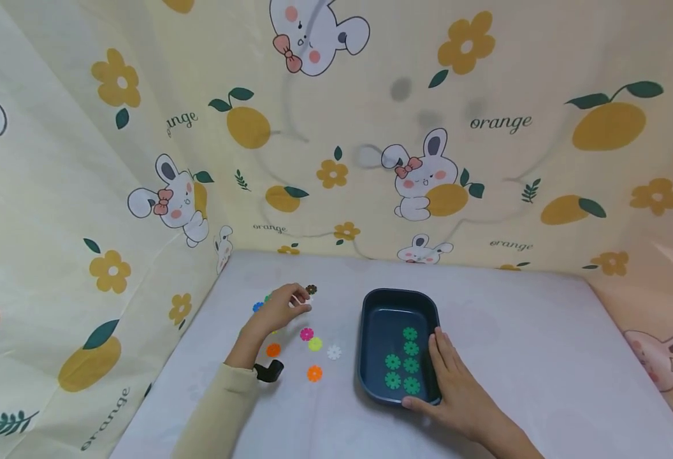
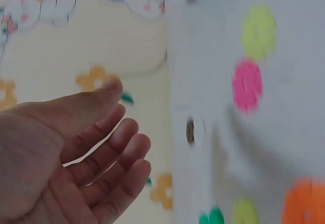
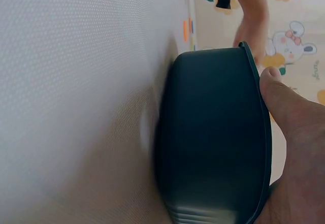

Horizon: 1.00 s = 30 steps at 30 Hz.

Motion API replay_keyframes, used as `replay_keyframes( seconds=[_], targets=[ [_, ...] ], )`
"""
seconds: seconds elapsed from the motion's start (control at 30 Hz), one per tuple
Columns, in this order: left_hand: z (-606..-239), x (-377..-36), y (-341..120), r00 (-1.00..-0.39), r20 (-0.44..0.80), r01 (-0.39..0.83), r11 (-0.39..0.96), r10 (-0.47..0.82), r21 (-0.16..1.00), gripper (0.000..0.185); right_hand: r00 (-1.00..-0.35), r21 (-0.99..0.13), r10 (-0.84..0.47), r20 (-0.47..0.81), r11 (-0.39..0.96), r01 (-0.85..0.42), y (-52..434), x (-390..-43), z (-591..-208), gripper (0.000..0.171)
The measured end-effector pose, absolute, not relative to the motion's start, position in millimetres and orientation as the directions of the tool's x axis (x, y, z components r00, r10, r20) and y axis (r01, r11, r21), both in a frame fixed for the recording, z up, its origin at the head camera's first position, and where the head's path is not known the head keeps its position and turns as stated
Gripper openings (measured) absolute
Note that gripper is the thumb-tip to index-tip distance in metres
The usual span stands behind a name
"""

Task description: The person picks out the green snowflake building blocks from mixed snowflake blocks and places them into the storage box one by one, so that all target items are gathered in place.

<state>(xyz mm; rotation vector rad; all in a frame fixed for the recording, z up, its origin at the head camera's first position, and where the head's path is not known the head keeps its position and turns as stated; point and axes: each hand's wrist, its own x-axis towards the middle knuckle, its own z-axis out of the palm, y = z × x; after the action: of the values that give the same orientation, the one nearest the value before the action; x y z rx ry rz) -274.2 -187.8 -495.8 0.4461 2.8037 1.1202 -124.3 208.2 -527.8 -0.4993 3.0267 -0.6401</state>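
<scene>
My left hand (image 1: 282,307) hovers over the left part of the table, thumb and fingers loosely bent. The left wrist view shows nothing between them. Just beyond its fingertips lies a brown notched disc (image 1: 311,289). Nearer me are a pink disc (image 1: 306,334), a yellow disc (image 1: 315,344), a white disc (image 1: 334,352) and two orange discs, one at the front (image 1: 315,373). My right hand (image 1: 457,389) rests along the right rim of a dark blue tray (image 1: 371,395), its thumb at the near corner. Several green notched discs (image 1: 411,365) lie inside the tray's right half.
Left of my left hand a blue disc (image 1: 258,307) shows, with a green one partly hidden behind the hand. The white tabletop (image 1: 520,344) meets a printed cloth backdrop (image 1: 325,204) at the back and sides. A black wrist device (image 1: 269,371) sits at my left cuff.
</scene>
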Motion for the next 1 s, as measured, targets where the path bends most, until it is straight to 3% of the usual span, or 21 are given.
replay_keyframes(
  seconds=[0.4, 0.67, 1.0],
  targets=[
    [-520.3, -281.6, -254.6, -0.988, -0.059, 0.072, 0.755, 0.146, 0.652, 0.030, -0.950, -0.400, -0.307, 0.058, 0.865, -0.303, 207.5, -123.1, -525.1, 0.134],
    [-533.7, -283.3, -264.4, -0.991, -0.107, -0.005, 0.793, 0.076, 0.610, 0.037, -0.952, -0.396, -0.301, 0.052, 0.869, -0.296, 207.2, -123.9, -527.1, 0.135],
    [-547.1, -289.2, -267.4, -0.994, -0.105, -0.040, 0.827, 0.023, 0.561, 0.032, -0.954, -0.394, -0.296, 0.047, 0.872, -0.290, 208.1, -124.8, -529.3, 0.136]
  ],
)
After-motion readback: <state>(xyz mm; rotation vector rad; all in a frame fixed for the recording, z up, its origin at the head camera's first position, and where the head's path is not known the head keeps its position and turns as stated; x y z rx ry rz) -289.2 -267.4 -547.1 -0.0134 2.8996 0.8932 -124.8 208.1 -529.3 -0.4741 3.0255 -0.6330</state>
